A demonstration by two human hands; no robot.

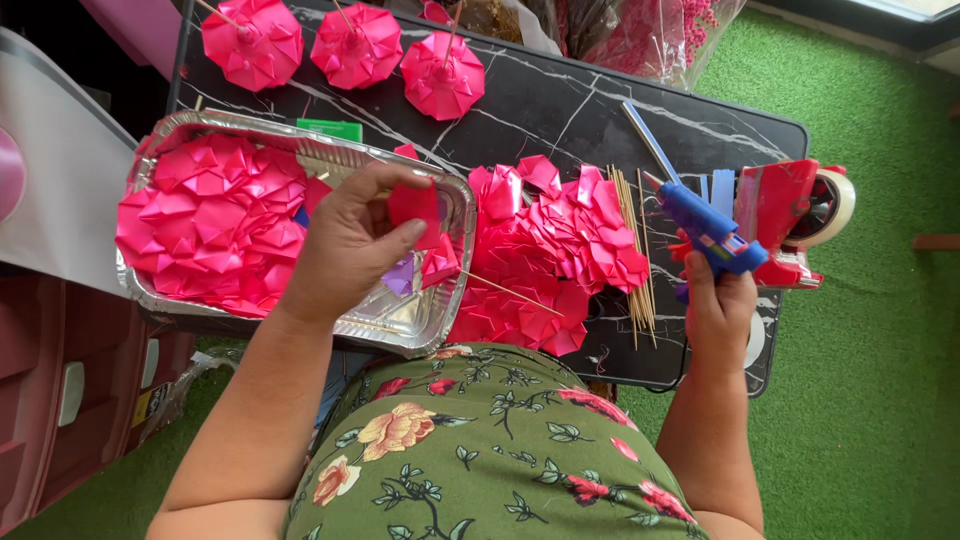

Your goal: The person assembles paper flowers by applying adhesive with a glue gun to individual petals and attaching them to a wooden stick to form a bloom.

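Note:
My left hand (350,245) pinches a folded pink paper piece (415,208) over the right end of a foil tray (400,330). The tray holds a heap of folded pink paper pieces (215,225). My right hand (718,305) grips a blue glue gun (705,225), nozzle pointing up and left, over the right part of the black marble-patterned table (560,110). Between my hands lies a pile of joined pink paper folds (555,250) with a thin wooden stick (505,290) across it.
Three finished pink paper umbrellas (355,45) stand along the table's far edge. A bundle of wooden skewers (635,250) lies beside the pile. A red tape dispenser (795,215) sits at the right end. Green artificial grass (870,350) covers the floor; pink furniture stands at left.

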